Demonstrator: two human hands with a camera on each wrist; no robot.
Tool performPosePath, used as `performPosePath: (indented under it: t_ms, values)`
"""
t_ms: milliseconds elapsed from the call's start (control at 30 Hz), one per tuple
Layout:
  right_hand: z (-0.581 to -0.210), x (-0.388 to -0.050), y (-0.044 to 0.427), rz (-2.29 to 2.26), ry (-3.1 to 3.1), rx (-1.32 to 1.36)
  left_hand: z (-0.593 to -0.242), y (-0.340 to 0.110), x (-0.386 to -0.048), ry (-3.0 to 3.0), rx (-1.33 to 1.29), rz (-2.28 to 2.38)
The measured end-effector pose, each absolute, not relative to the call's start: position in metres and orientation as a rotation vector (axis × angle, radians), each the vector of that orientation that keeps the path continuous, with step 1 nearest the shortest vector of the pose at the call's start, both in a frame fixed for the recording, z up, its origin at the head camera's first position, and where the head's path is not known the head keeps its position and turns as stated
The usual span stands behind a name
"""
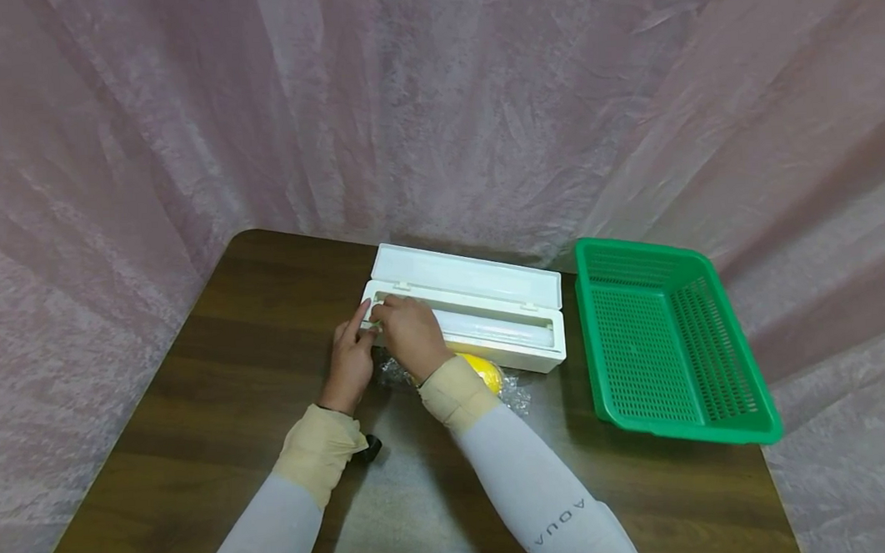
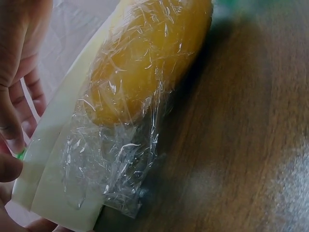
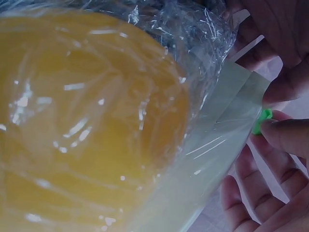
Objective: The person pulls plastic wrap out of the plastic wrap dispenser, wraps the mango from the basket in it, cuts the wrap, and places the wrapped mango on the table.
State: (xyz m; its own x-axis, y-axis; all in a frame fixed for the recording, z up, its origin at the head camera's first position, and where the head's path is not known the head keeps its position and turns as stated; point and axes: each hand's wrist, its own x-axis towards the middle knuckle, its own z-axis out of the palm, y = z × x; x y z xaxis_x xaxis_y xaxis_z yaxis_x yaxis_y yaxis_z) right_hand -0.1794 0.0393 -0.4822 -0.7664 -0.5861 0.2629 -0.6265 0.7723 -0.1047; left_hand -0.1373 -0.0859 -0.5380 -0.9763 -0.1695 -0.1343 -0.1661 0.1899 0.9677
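Observation:
A long white cling film dispenser (image 1: 548,356) stands on the table, lid raised at the back, with a roll of film (image 1: 493,327) inside. My left hand (image 1: 348,367) grips the dispenser's left end, thumb at the front edge and fingers around the corner. Reaching over that same end, my right hand (image 1: 413,335) pinches a small green slide cutter (image 3: 263,121) between thumb and finger. Against the dispenser's front lies a smooth yellow object (image 2: 140,63) wrapped in clear film (image 2: 120,164); its kind cannot be told. My right forearm partly hides it in the head view.
To the right of the dispenser stands a green plastic basket (image 1: 606,385). A small black object (image 1: 369,449) shows beside the left wrist. The brown wooden table (image 1: 215,389) ends at pink curtains (image 1: 433,101) behind and at the sides.

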Motion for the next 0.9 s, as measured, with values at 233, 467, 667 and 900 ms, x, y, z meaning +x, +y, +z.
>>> performPosePath:
  t_ms: [233, 467, 667, 900]
  values:
    - [-0.481, -0.178, 0.043, 0.284, -2.737, 0.954, -0.539, -0.085, -0.135, -2.403, 0.329, -2.007]
    - [-0.477, -0.176, 0.046, 0.354, -2.745, 0.947, -0.539, -0.086, -0.136, -2.444, 0.295, -1.918]
    - [-0.472, -0.175, 0.046, 0.358, -2.763, 0.952, -0.538, -0.087, -0.136, -2.417, 0.315, -1.973]
    - [-0.472, -0.174, 0.049, 0.392, -2.78, 0.975, -0.539, -0.087, -0.134, -2.413, 0.317, -1.989]
